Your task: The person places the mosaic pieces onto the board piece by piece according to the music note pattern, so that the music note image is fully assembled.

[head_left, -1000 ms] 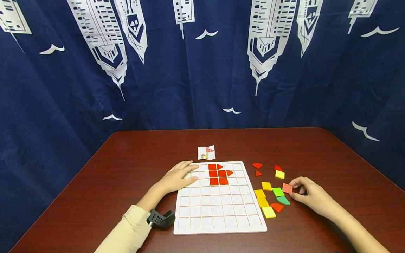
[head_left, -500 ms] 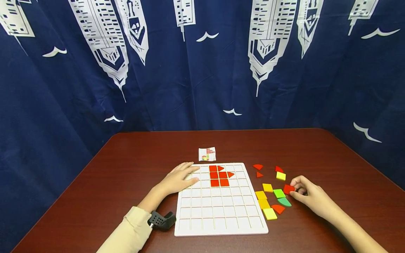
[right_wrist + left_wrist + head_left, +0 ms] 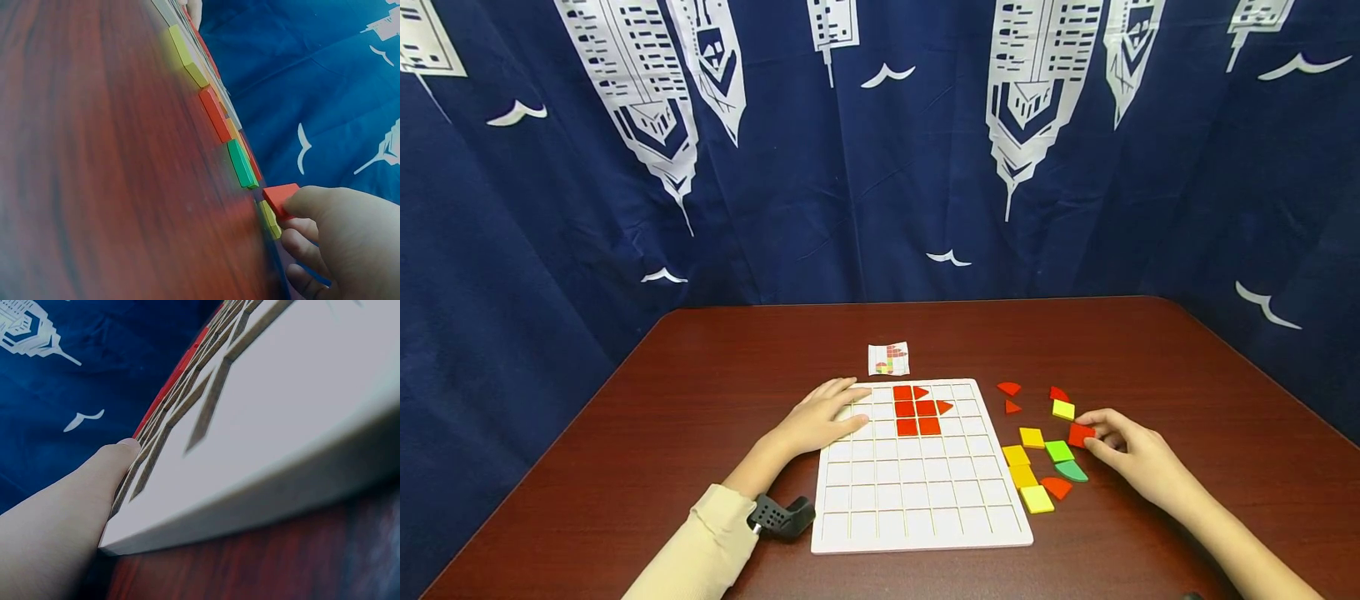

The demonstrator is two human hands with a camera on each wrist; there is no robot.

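My right hand [image 3: 1131,457] pinches a red square tile [image 3: 1081,435] between thumb and fingers, right of the loose tiles. In the right wrist view the same red tile [image 3: 279,197] shows between thumb and fingers, its underside hidden. My left hand [image 3: 816,419] rests with fingers spread on the upper left edge of a white grid board [image 3: 917,500]. The left wrist view shows my thumb at the edge of the board [image 3: 281,425]. Several red squares [image 3: 906,409] sit in the board's upper cells, with two red triangles [image 3: 945,407] at their right.
Several loose tiles lie right of the board, including a yellow square [image 3: 1037,499], a green square [image 3: 1059,452], a green quarter-round piece [image 3: 1071,472] and a red one [image 3: 1057,487]. A small printed picture card [image 3: 888,359] lies behind the board. A blue curtain [image 3: 850,167] hangs behind the table.
The red square in my right hand has shifted slightly away from me, and it looks less tilted than a second ago. My left hand stays on the board.
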